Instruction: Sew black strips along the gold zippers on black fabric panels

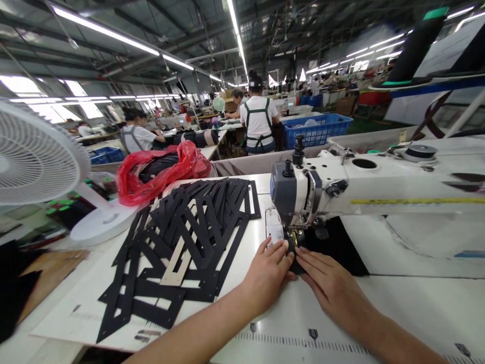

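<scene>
- Black piece (343,247): on the table (397,303), under the head of the sewing machine (364,177), its wide part spreading out to the right.
- Gold-coloured strip (295,237), zipper-like, shows by the needle area, just ahead of the fingertips; exact join with black piece too small to tell.
- Handling (judged): light, soft, floppy sheet; likely to slide easily on the smooth table and to pucker if pushed unevenly. Not fragile; strip probably stiffer.
- Where to hold: near edge, flat fingertips either side of the strip, clear of the needle.
- Left grip (268,268): fingers slightly spread and bent, tips at left edge of the dark material; thumb tucked low, can't tell whether it pinches.
- Right grip (335,280): not closed; fingers long, together, almost straight, laid on the material from the right, pressing rather than clasping.
- Grips close together, fingertips nearly meeting, dark material between.
- Flat black frames (206,237) piled left, untouched; look thin, stiffish.
</scene>
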{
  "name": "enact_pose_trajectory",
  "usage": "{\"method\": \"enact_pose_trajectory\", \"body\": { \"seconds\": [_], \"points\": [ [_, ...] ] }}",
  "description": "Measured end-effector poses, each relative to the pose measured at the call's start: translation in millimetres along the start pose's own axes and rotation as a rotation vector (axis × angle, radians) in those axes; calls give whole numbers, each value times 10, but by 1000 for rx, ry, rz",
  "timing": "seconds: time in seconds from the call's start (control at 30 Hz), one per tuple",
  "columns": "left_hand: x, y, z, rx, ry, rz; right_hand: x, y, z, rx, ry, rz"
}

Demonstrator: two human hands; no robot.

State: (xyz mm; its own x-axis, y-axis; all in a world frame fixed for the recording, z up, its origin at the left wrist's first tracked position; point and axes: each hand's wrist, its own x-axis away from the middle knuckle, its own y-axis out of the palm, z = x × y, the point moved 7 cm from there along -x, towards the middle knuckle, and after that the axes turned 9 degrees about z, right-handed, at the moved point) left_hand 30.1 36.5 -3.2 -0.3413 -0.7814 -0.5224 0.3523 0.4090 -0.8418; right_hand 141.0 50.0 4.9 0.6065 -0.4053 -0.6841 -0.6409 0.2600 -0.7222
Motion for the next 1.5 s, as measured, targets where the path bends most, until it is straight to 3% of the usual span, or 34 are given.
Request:
{"method": "enact_pose_trajectory", "body": {
  "seconds": [0.3, 0.63, 0.77, 0.93, 1.07, 1.3, 1.5],
  "points": [
    [-81, 24, -43, -30, 44, -40, -46, 58, 39, 46, -34, 8],
    [-43, -49, -109, 145, -73, -102, -95, 26, 129, -10, -25, 32],
    [-71, -112, -177, 144, -130, 12, -178, -18, 254, -18, 70, 18],
    [-304, -21, -281, 27, -169, 112, -372, -24, 446, 0, 168, -42],
    [-400, 19, -256, -9, -84, 123, -390, -31, 415, 35, 146, -36],
    [-209, 7, 21, -44, 103, 132, -73, 11, 69, 105, -60, 52],
    [-227, -3, 48, -51, 142, 150, -15, 90, 63, 216, -138, 64]
  ]
}}
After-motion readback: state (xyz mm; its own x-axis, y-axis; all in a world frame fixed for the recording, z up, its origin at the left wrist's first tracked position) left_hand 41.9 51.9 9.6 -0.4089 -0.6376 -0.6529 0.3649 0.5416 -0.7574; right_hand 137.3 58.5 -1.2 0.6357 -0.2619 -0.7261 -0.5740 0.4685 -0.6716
